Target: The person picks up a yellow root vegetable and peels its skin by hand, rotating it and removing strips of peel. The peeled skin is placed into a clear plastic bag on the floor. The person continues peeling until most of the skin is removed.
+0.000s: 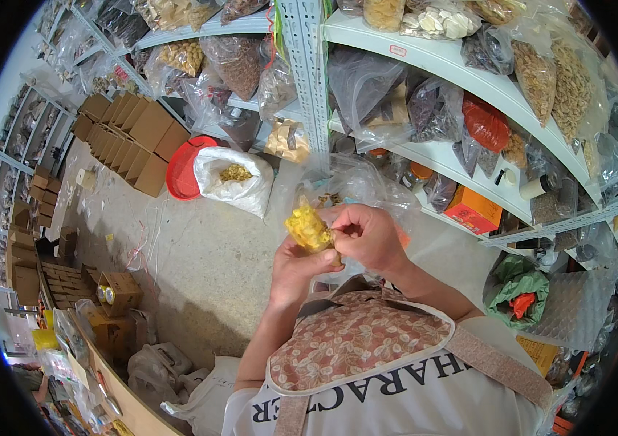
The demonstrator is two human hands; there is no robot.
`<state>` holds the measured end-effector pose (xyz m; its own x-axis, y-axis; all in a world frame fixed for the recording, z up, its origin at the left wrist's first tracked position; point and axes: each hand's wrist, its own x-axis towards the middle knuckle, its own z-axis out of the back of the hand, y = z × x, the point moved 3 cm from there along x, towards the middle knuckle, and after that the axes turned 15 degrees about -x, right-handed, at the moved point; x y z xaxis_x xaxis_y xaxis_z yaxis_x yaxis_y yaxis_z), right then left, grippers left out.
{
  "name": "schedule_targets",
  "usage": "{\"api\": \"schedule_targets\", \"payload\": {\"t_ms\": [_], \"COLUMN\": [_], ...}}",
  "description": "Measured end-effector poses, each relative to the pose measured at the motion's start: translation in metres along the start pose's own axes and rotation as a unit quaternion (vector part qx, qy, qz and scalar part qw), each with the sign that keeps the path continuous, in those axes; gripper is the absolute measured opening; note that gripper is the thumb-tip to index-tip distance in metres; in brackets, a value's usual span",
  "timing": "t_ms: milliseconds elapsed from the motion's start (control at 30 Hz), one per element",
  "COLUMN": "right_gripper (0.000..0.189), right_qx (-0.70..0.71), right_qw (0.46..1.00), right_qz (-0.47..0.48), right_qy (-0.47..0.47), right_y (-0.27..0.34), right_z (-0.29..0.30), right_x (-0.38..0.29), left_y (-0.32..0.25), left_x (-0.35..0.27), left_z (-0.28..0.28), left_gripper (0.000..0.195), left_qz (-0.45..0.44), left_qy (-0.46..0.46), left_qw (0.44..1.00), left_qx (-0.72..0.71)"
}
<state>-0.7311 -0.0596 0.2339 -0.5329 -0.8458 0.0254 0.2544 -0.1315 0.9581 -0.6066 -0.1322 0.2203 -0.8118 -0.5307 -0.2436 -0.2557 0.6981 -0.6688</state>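
A small clear plastic bag [308, 228] of yellow dried pieces, perhaps flowers, is held up in front of my apron. My left hand [299, 267] grips it from below with the thumb across its near end. The fingers of my right hand [366, 234] are pinched together at the bag's right side, close to the left thumb. What they pinch is too small to make out. Behind the hands, a large clear plastic bag [363, 185] with some brown pieces spreads out before the shelf. A white woven sack [257, 188] with yellowish dried material stands on the floor beyond.
A red round plastic basin [181, 171] leans behind the sack. Metal shelving [302, 76] packed with bagged dried goods rises ahead and to the right. Cardboard boxes [148, 131] stand on the concrete floor [200, 256]. A wooden table edge [118, 398] runs along the lower left.
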Motion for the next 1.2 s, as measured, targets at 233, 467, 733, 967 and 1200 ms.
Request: {"api": "schedule_targets", "payload": {"t_ms": [233, 467, 733, 967, 1200], "right_gripper": [0.006, 0.010, 0.010, 0.016, 0.015], "right_qx": [0.126, -0.157, -0.153, -0.172, -0.146], "right_qw": [0.983, 0.971, 0.973, 0.963, 0.970], "right_qz": [-0.126, 0.141, 0.142, 0.179, 0.147], "right_qy": [0.040, -0.110, -0.093, -0.110, -0.130], "right_y": [-0.011, 0.015, 0.021, 0.021, 0.013], "right_z": [0.024, -0.001, -0.005, -0.008, -0.008], "right_x": [0.019, 0.002, 0.000, 0.003, 0.007], "left_y": [0.000, 0.000, 0.000, 0.001, 0.003], "left_x": [-0.005, -0.002, -0.004, -0.005, -0.002], "left_z": [0.007, 0.002, 0.006, 0.005, 0.008], "left_gripper": [0.042, 0.041, 0.034, 0.036, 0.035], "left_qz": [0.007, -0.072, -0.171, -0.203, -0.114], "left_qy": [-0.010, -0.015, -0.085, -0.094, -0.073], "left_qw": [0.992, 0.996, 0.981, 0.971, 0.991], "left_qx": [-0.124, -0.055, 0.038, 0.086, 0.006]}}
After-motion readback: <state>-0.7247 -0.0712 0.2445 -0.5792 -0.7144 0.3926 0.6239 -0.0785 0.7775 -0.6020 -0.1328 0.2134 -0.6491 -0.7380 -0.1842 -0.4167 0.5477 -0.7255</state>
